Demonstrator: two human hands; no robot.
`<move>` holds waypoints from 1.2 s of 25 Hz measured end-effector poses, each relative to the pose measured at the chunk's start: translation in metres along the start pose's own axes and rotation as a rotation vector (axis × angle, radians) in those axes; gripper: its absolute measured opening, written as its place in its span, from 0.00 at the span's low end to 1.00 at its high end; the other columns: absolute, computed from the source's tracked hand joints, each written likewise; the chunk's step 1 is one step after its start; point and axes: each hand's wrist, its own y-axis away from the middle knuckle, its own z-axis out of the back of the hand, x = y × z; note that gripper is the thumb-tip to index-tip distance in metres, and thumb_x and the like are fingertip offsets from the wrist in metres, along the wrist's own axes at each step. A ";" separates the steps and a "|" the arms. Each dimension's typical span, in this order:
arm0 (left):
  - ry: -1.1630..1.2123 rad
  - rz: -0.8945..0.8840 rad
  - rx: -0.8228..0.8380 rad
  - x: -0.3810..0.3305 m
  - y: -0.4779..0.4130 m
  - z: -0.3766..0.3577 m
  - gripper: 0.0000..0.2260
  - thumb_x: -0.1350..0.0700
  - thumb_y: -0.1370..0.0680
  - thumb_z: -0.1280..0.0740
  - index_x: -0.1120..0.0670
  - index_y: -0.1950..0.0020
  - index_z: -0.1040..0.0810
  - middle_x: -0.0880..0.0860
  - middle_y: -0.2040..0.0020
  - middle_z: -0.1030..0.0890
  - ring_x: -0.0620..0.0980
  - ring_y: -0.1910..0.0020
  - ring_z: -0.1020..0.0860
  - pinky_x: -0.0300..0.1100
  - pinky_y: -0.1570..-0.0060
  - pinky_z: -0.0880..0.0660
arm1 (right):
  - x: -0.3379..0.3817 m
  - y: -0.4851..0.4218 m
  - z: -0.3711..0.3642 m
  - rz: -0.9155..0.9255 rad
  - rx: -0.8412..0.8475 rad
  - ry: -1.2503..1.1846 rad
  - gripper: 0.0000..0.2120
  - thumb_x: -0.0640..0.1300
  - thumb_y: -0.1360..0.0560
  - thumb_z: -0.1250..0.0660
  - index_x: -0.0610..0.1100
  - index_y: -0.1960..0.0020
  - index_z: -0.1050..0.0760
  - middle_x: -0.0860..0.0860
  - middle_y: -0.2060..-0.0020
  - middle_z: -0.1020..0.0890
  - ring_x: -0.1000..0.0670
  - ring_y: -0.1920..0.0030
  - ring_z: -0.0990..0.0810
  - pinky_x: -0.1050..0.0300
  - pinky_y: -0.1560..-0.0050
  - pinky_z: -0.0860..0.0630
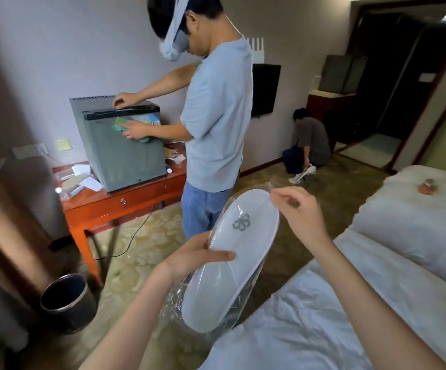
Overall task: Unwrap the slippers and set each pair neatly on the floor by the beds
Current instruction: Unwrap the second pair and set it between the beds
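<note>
A pair of white slippers with a grey emblem, still inside a clear plastic wrapper, is held up in front of me over the carpet. My left hand grips the pack at its left edge, thumb across the top. At the pack's far end my right hand pinches the wrapper's top edge between thumb and fingers. The near bed with white sheets lies to the right and below, a second bed behind it.
A person in a light blue shirt stands just ahead, wiping a grey mini fridge on a red wooden desk. A black bin stands at lower left. Another person crouches by the far wall on the patterned carpet.
</note>
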 end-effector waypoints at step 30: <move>-0.269 0.044 0.960 -0.019 -0.688 -0.029 0.18 0.55 0.31 0.23 0.46 0.43 0.19 0.44 0.45 0.15 0.43 0.45 0.18 0.37 0.47 0.23 | -0.323 -0.324 0.198 -0.800 -0.596 0.165 0.09 0.48 0.23 0.31 0.43 0.57 0.23 0.49 0.70 0.27 0.60 0.80 0.28 0.65 0.81 0.31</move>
